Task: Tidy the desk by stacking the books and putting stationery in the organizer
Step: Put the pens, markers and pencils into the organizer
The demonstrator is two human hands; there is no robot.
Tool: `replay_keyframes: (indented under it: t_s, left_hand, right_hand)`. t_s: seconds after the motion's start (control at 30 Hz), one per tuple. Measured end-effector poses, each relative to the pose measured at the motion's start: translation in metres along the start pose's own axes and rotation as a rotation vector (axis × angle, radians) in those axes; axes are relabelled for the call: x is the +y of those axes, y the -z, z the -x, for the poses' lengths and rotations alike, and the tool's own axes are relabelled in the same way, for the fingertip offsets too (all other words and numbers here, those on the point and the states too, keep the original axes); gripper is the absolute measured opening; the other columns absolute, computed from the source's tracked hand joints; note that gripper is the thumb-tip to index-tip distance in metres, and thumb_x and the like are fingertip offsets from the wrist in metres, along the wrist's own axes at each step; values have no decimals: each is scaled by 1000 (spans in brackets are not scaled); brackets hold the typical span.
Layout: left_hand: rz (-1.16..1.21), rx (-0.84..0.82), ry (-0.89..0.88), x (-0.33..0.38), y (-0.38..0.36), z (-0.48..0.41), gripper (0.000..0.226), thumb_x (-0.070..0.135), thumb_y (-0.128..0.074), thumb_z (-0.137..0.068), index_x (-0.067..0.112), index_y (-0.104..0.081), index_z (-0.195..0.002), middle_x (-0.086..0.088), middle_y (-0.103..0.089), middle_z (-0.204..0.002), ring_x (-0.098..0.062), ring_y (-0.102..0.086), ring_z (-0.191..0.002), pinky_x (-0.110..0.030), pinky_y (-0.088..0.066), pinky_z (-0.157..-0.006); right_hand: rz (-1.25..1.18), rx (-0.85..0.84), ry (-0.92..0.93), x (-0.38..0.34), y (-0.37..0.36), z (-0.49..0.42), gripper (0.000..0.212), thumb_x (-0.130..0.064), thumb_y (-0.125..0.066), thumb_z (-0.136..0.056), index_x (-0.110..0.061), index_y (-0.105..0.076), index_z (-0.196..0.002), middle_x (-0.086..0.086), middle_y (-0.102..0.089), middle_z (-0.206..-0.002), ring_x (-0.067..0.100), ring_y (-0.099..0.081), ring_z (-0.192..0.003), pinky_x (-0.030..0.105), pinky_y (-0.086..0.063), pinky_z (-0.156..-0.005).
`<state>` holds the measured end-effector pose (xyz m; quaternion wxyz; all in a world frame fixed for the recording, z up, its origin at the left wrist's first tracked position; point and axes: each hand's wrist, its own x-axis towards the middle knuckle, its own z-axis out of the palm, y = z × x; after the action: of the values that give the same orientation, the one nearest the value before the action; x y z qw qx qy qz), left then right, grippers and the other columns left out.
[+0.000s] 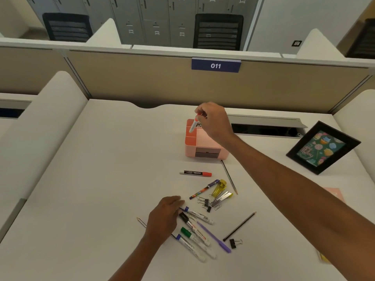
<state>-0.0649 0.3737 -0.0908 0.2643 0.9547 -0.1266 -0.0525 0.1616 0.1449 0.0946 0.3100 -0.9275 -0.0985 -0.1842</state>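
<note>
Right hand (213, 120): fingers pinch marker (193, 125) over organizer (203, 144), hiding its 1 o'clock corner.
Left hand (164, 216): fingers straight, together, covering part of pencil (141, 222).

Right grip (213, 120), arm extended toward the far edge of the counter (101, 179), pinches a marker (193, 126). Left grip (165, 216) lies palm-down, fingers relaxed.

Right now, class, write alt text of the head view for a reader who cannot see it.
The right hand holds a red-capped white marker over a pink plastic desk organizer on a white desk. The left hand rests among loose markers, pencils and binder clips nearer the camera; a black picture frame stands at right.
</note>
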Motion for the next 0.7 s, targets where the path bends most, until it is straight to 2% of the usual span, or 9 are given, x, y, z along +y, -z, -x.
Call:
replay_keyframes:
  t_s: [0.1,0.17,0.33,0.5,0.7]
  left_hand:
    - [-13,-2,3,-1,0,-2,33,24,-70,-97,36,-71,-128,15,-65,-137,-7,-59,-127,-26,-58,-89]
    - [-28,-14,11,-1,1,-4,32,26,-67,-99,37,-70,-129,17,-63,-139,-6,-58,-128,-26,-57,-91]
    - [-25,-37,-3,3,6,-12,31,24,-62,-101,34,-70,-130,15,-65,-138,-10,-60,-125,-31,-58,-92]
    - [-15,-55,-11,-2,7,-17,32,27,-58,-103,32,-68,-133,15,-66,-134,-10,-61,-121,-31,-56,-93]
    - [-32,-83,-25,-5,10,-22,32,27,-58,-102,31,-68,-133,13,-68,-131,-11,-63,-117,-31,-56,-92]
  right_hand:
    - [32,-75,-3,3,-18,-8,8,-7,-71,-94,-10,-74,-101,3,-70,-101,15,-66,-88,29,-59,-78]
    - [79,-107,-9,5,-29,-12,8,-8,-71,-93,-11,-75,-101,2,-71,-101,15,-64,-89,33,-59,-79]
    - [162,-166,-11,12,-47,-20,11,-4,-68,-94,-11,-75,-99,5,-74,-102,15,-64,-89,27,-52,-74]
    - [173,-223,-47,17,-60,-23,14,-1,-67,-92,-11,-75,-95,5,-73,-97,18,-65,-84,37,-60,-75]
    - [184,-256,-51,20,-71,-24,13,0,-68,-90,-10,-75,-93,6,-71,-94,21,-64,-83,33,-55,-70]
